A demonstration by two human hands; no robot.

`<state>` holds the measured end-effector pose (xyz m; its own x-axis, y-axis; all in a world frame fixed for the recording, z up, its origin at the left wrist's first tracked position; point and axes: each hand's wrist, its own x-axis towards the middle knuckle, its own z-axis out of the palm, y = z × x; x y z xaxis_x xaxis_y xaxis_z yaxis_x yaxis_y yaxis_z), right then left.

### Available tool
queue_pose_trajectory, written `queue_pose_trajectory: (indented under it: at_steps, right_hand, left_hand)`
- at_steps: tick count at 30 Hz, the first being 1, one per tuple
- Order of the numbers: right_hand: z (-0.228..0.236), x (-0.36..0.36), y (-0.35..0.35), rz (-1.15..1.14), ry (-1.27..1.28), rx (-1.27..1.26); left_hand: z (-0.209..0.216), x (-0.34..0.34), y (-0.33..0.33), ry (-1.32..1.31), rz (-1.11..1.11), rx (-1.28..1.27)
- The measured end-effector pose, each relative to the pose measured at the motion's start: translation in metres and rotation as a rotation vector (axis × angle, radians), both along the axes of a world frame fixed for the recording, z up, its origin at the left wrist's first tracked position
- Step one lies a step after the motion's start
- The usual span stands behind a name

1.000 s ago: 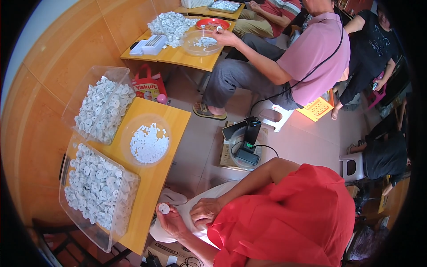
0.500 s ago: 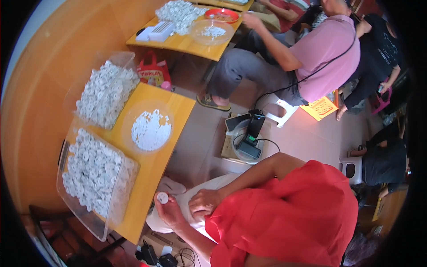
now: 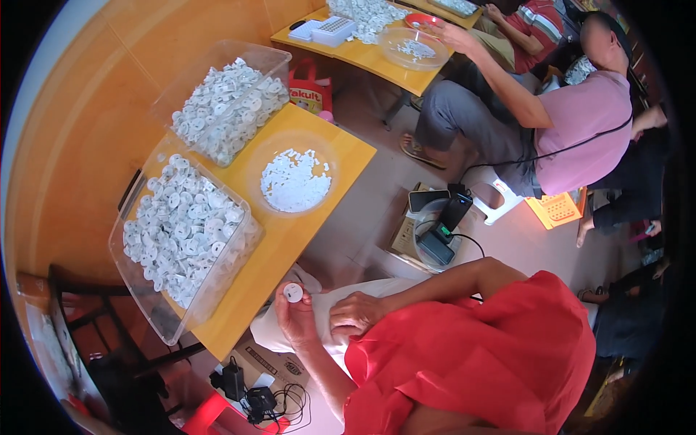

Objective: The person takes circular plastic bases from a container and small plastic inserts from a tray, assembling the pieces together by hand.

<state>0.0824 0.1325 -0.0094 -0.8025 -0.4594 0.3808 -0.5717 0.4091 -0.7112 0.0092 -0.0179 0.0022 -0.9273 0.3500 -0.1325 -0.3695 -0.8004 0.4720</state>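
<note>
My left hand point(image 3: 297, 325) pinches a small white round disc point(image 3: 292, 292) just off the near edge of the yellow table point(image 3: 290, 243). Beside it, my right hand point(image 3: 357, 313) lies loosely curled on the white cloth point(image 3: 326, 341) over my lap, with nothing visible in it. On the table, a clear bin point(image 3: 181, 232) full of white discs stands nearest my left hand. A second full bin point(image 3: 225, 101) sits behind it, and a clear round bowl point(image 3: 293, 180) of smaller white pieces stands to the right.
A person in a pink shirt point(image 3: 580, 130) sits at another yellow table point(image 3: 377, 54), reaching over a clear bowl. Phones and a charger point(image 3: 438, 225) lie on the floor between us. A plug adapter and cables point(image 3: 254, 395) lie below my left hand. A red bag point(image 3: 308, 90) stands under the far table.
The view has swung slightly, so the table and bins sit larger and more central. My left hand still holds the disc at the table edge; my right hand has barely moved.
</note>
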Motion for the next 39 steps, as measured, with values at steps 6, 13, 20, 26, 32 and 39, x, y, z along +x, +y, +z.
queue_pose_trajectory:
  at_steps: [6, 13, 20, 26, 32, 39]
  right_hand:
    - [0.001, -0.001, -0.001, -0.009, 0.011, -0.019]
    - [-0.001, -0.001, -0.001, -0.014, 0.005, 0.017]
    - [0.002, 0.0, 0.0, -0.007, -0.019, -0.002]
    - [0.003, -0.001, 0.0, -0.033, 0.044, 0.001]
    - [0.003, -0.001, -0.001, -0.023, 0.038, -0.004]
    - [0.002, 0.002, 0.0, -0.038, 0.0, -0.003]
  left_hand:
    - [-0.006, 0.0, 0.002, -0.058, 0.082, -0.096]
    - [-0.003, -0.001, 0.002, -0.011, 0.046, -0.029]
    - [-0.006, 0.0, 0.0, -0.037, 0.038, -0.058]
    - [-0.007, -0.001, -0.001, -0.022, 0.028, -0.046]
    - [-0.004, 0.0, 0.0, -0.023, 0.04, -0.048]
    - [-0.002, 0.001, 0.004, -0.063, 0.066, -0.076]
